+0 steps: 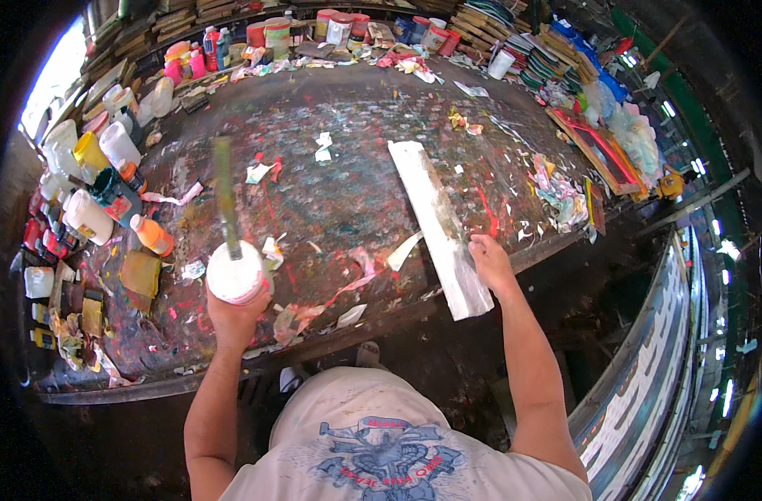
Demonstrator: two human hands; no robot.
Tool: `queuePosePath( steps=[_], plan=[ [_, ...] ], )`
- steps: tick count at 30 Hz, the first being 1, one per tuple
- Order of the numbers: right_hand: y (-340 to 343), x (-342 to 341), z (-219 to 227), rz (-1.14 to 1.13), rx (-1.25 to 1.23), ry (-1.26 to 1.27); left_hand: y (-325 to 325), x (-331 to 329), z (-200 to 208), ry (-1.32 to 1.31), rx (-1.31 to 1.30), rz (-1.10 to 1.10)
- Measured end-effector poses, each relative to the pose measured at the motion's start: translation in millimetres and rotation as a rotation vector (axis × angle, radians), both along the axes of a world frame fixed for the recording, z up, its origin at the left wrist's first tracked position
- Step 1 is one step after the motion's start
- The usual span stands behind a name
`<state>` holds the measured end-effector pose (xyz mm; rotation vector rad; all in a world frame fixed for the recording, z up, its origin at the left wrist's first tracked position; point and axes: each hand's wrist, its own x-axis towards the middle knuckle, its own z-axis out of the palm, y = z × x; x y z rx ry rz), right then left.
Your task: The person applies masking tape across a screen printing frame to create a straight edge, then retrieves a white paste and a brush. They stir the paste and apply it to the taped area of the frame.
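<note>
My left hand [233,316] is closed round a round white tub [236,273] above the near left part of the table, its top white and open or filled to the rim. A long greenish-brown stick [223,188] stands up from the tub, slightly blurred. To the right, a long flat white strip [435,219] with brownish smears lies slantwise, its near end reaching past the table's front edge. My right hand [491,263] is at the strip's right edge, fingers bent and close together. Whether they grip the strip is hidden.
The paint-stained table [331,217] carries scraps of coloured film. White and coloured bottles [87,215] crowd its left side; paint tubs [339,29] line the back. At the right lie a red-faced frame [602,150] and clear plastic bags [636,142]. An orange bottle [152,235] stands left of the tub.
</note>
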<state>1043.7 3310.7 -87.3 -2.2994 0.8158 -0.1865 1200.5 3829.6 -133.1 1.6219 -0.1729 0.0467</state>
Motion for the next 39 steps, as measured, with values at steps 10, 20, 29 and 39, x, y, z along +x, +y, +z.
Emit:
queuePosePath(
  steps=[10, 20, 29, 39],
  plan=[
    [-40, 39, -82, 0.031, 0.346, -0.062, -16, -25, 9, 0.079, 0.165, 0.185],
    [-49, 12, -3, 0.129, 1.397, -0.210, -79, -123, 46, -0.488, 0.633, 0.261],
    [-32, -33, 32, 0.428, 1.535, -0.184, -277, -35, 124, -0.276, -0.244, -0.018],
    [-40, -80, 36, 0.413, 1.434, -0.188, -325, -5, 118, -0.134, -0.303, -0.017]
  ],
)
